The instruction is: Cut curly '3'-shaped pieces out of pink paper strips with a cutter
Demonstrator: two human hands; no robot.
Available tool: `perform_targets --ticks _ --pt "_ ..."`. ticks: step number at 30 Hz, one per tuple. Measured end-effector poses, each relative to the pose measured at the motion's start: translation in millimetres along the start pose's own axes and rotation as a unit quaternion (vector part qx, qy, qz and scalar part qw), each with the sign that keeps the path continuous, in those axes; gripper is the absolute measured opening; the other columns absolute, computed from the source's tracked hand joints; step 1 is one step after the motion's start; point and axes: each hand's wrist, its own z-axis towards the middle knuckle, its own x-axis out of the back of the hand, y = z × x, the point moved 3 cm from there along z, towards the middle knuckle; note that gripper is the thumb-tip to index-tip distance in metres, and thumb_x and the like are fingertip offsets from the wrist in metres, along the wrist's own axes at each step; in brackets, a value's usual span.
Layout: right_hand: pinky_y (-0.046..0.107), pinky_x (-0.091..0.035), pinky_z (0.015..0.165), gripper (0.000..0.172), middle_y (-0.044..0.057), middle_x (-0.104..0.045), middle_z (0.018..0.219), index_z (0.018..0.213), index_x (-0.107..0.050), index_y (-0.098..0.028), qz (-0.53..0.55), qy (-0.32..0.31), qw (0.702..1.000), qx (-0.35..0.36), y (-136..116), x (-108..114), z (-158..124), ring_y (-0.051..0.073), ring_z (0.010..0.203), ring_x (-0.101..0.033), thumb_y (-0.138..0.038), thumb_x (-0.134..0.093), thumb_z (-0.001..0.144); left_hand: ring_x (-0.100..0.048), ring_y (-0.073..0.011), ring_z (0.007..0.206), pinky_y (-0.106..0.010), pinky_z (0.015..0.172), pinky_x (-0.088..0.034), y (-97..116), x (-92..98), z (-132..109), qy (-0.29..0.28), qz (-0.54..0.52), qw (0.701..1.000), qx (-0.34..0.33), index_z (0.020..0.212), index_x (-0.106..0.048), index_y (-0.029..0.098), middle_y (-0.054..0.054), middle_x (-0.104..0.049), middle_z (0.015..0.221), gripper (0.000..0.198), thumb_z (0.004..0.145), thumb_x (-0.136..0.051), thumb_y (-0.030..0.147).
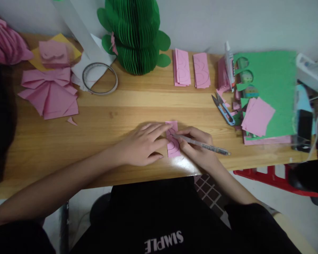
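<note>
Fingers point(192, 132) gripping pen point(205, 145), shirt point(137, 208) reading SIMPLE

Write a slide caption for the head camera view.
Right hand holds a pen to curve-marked pink paper; left hand rests at its edge.

A pink paper strip point(172, 146) with dark curves lies on the worktop point(137, 107). A clear pen point(201, 144) slants over it, seemingly touching.

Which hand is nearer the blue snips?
Right: the right hand, holding the pen, is just left of and below the blue snips in view; the left hand is farther left, on the pink strip.
</note>
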Motion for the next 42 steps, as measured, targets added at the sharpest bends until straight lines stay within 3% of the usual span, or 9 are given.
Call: perform_targets --ticks 14,21,30,42 --pt "0.024 -0.052 0.055 0.01 0.001 -0.075 0.071 0.083 -0.072 -0.02 -0.031 -0.006 0.999 0.019 -6 -1 2 0.012 0.055 -0.065 -0.021 -0.062 0.082 -0.041 -0.0386 0.142 -0.057 0.113 -0.036 0 1.2 1 0.003 -0.026 1.0 0.007 0.115 -0.066 0.017 -0.02 -0.036 0.159 0.03 0.09 -0.064 0.033" --pt "0.026 -0.056 0.061 0.011 0.003 -0.078 0.081 0.089 -0.073 -0.018 0.024 -0.032 0.999 0.001 -2 -5 1 0.014 0.064 -0.071 -0.021 -0.064 0.083 -0.041 -0.0383 0.142 -0.054 0.115 -0.034 1 1.4 1 -0.004 -0.015 1.0 0.007 0.12 -0.064 0.015 -0.022 -0.037 0.158 0.035 0.091 -0.063 0.034" --pt "0.026 -0.057 0.057 0.01 0.003 -0.079 0.081 0.089 -0.073 -0.02 0.08 -0.035 0.996 -0.027 2 -6 1 0.014 0.064 -0.072 -0.022 -0.065 0.083 -0.045 -0.0363 0.139 -0.053 0.114 -0.037 0 0.1 1 0.014 0.006 1.0 -0.004 0.114 -0.065 0.017 -0.019 -0.044 0.154 0.031 0.09 -0.066 0.036" --pt "0.026 -0.058 0.058 0.01 0.004 -0.08 0.084 0.09 -0.074 -0.02 0.064 -0.037 0.997 -0.024 6 -7 1 0.015 0.067 -0.073 -0.023 -0.066 0.084 -0.042 -0.0382 0.141 -0.055 0.115 -0.034 -1 -1.9 0 0.015 -0.031 0.999 0.002 0.116 -0.065 0.016 -0.02 -0.041 0.156 0.032 0.09 -0.065 0.034"
